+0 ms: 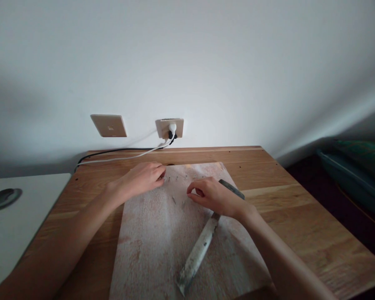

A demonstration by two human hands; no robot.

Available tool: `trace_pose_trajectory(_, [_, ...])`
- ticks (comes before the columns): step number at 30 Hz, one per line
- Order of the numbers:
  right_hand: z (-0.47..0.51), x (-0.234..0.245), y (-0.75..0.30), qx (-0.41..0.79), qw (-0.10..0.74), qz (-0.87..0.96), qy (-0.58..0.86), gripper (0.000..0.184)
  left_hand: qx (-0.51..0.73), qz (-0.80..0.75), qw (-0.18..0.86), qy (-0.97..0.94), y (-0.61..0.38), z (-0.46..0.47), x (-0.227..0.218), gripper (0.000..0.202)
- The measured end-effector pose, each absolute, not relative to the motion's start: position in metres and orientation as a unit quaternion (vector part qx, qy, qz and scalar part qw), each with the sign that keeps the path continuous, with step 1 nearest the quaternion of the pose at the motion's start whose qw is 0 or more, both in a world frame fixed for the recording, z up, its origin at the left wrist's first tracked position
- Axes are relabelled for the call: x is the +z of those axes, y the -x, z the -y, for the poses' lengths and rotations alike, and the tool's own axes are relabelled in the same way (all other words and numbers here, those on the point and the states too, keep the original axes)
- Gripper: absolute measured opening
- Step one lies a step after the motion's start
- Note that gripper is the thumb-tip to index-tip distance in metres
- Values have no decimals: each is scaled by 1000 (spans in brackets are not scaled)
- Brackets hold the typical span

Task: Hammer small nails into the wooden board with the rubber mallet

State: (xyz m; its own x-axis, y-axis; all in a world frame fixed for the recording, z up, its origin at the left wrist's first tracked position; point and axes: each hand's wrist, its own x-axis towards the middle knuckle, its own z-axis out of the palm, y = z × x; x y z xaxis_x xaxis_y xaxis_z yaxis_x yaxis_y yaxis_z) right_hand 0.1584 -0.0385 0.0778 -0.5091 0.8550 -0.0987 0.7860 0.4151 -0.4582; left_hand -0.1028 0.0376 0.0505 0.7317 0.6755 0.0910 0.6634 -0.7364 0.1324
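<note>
A pale whitewashed board [162, 246] lies on a wooden table [300, 216]. Several small nails [178, 201] stand or lie near its far edge. My left hand [142, 177] rests curled at the board's far left, fingertips pinched at a nail in the row. My right hand [217, 196] hovers over the board's middle, thumb and forefinger pinched close to a loose nail; whether they grip it is unclear. A long worn metal blade with a dark handle [200, 246] lies diagonally across the board, partly under my right wrist.
On the wall behind are a beige switch plate [109, 125] and a socket [170, 128] with plugs, with white and black cables [121, 156] trailing along the table's back edge. A white surface [15, 225] adjoins on the left. Dark green fabric [359, 166] lies at right.
</note>
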Motion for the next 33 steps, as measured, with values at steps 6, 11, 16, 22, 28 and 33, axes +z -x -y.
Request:
trace_pose_trajectory(6, [37, 70, -144, 231, 72, 845, 478, 20, 101, -352, 92, -926, 95, -26, 64, 7])
trace_pose_trajectory(11, [35, 64, -138, 222, 68, 852, 469, 19, 80, -255, 103, -958, 78, 7, 80, 9])
trace_pose_trajectory(16, [36, 61, -139, 216, 66, 855, 467, 20, 45, -187, 76, -978, 62, 34, 76, 9])
trace_pose_trajectory(22, [40, 61, -138, 207, 72, 849, 481, 21, 4, -178, 111, -978, 55, 39, 62, 12])
trace_pose_trajectory(28, [33, 66, -143, 141, 76, 805, 571, 23, 0, -234, 159, -959, 61, 26, 68, 13])
trace_pose_trajectory(33, [24, 69, -139, 83, 53, 774, 626, 27, 118, -335, 65, -933, 69, -4, 58, 17])
